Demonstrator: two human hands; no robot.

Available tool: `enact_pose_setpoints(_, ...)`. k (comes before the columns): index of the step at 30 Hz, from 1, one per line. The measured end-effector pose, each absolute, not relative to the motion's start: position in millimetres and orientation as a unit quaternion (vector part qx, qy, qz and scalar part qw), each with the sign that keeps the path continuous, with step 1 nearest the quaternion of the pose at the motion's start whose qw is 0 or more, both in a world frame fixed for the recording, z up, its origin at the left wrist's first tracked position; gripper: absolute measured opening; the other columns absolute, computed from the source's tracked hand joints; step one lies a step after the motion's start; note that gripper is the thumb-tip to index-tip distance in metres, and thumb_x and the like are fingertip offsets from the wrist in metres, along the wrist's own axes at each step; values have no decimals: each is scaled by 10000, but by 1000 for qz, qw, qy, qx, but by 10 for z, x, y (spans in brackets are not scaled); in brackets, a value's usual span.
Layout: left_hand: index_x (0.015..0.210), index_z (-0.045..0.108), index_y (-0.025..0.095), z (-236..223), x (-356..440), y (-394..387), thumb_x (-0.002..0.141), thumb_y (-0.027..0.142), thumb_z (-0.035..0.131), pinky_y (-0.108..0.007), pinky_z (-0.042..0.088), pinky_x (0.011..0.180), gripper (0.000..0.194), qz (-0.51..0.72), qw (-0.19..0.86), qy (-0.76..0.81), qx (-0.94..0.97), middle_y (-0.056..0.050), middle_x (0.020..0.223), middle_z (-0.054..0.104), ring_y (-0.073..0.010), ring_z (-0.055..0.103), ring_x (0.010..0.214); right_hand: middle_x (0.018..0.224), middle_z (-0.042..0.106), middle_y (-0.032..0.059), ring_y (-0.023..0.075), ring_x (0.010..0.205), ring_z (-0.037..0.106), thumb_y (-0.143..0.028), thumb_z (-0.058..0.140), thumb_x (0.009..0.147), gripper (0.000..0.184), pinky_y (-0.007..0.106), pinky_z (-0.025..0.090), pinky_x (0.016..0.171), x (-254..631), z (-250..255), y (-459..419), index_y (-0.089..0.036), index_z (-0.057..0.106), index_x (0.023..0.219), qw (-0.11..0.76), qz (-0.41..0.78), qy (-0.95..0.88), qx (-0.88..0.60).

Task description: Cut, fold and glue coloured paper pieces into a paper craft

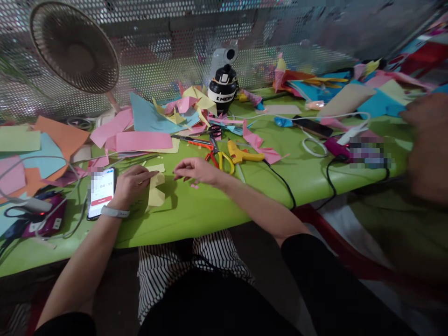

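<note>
A small folded piece of pale yellow paper (156, 196) lies on the green table in front of me. My left hand (131, 185) rests at its left edge, fingers bent together and the index fingertip on the paper. Just right of the paper, my right hand (199, 171) hovers with loosely curved fingers, and I see nothing held in it. Tiny pink scraps (194, 186) lie below that hand. Beyond it are scissors with red-orange and yellow handles (220, 158) and a yellow hot glue gun (243, 153).
A phone (101, 192) lies left of my left wrist. Purple power strips (49, 215) with cables sit at both sides. Coloured paper (143, 141), a black bottle (223, 88) and a fan (75, 49) stand behind. At right, another person's arm (429, 144) is near.
</note>
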State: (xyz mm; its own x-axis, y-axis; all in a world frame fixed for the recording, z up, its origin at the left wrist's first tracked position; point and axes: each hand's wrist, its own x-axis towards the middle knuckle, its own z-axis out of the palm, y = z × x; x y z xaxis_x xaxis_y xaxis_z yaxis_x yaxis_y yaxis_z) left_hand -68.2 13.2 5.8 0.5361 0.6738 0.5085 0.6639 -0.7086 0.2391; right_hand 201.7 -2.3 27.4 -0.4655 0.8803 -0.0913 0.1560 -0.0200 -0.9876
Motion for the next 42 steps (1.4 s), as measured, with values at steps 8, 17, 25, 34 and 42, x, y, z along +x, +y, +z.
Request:
enact_pose_setpoints(8, 1132, 755, 199, 33, -641, 101, 931, 280, 528, -325, 596, 789, 314, 315, 61, 384, 866, -91, 1061, 774, -215, 740, 911, 863, 753, 34, 173, 849, 716, -360, 748, 814, 197, 323, 578, 779, 2667, 520, 123, -201, 687, 913, 499, 498, -556, -441)
enact_pose_setpoints(17, 1179, 710, 130, 167, -558, -6, 939, 284, 475, -308, 567, 804, 370, 286, 160, 402, 855, -112, 1087, 761, -216, 726, 923, 788, 734, 21, 207, 812, 723, -400, 768, 783, 144, 348, 595, 699, 3253, 389, 234, -279, 695, 808, 567, 387, -516, -512)
enact_pose_setpoints(25, 772, 677, 154, 299, -476, -82, 919, 482, 544, -223, 395, 511, 383, 271, 130, 464, 833, -31, 686, 687, -115, 550, 548, 812, 731, 34, 199, 772, 705, -258, 655, 803, 60, 376, 569, 774, 3514, 227, 172, -210, 680, 829, 489, 229, -574, -616)
enact_pose_setpoints(34, 658, 632, 164, 220, -490, -54, 940, 468, 530, -229, 305, 495, 427, 278, 90, 460, 839, 13, 554, 561, -85, 414, 485, 919, 757, 75, 230, 816, 695, -233, 590, 824, 147, 387, 537, 803, 3527, 235, 137, -197, 709, 901, 359, 113, -625, -684)
enact_pose_setpoints(42, 649, 647, 168, 218, -504, -69, 948, 464, 509, -241, 295, 494, 443, 274, 76, 468, 837, 6, 546, 570, -93, 409, 481, 910, 763, 61, 230, 810, 697, -259, 584, 848, 139, 365, 526, 773, 3408, 311, 230, -215, 705, 899, 326, 97, -652, -678)
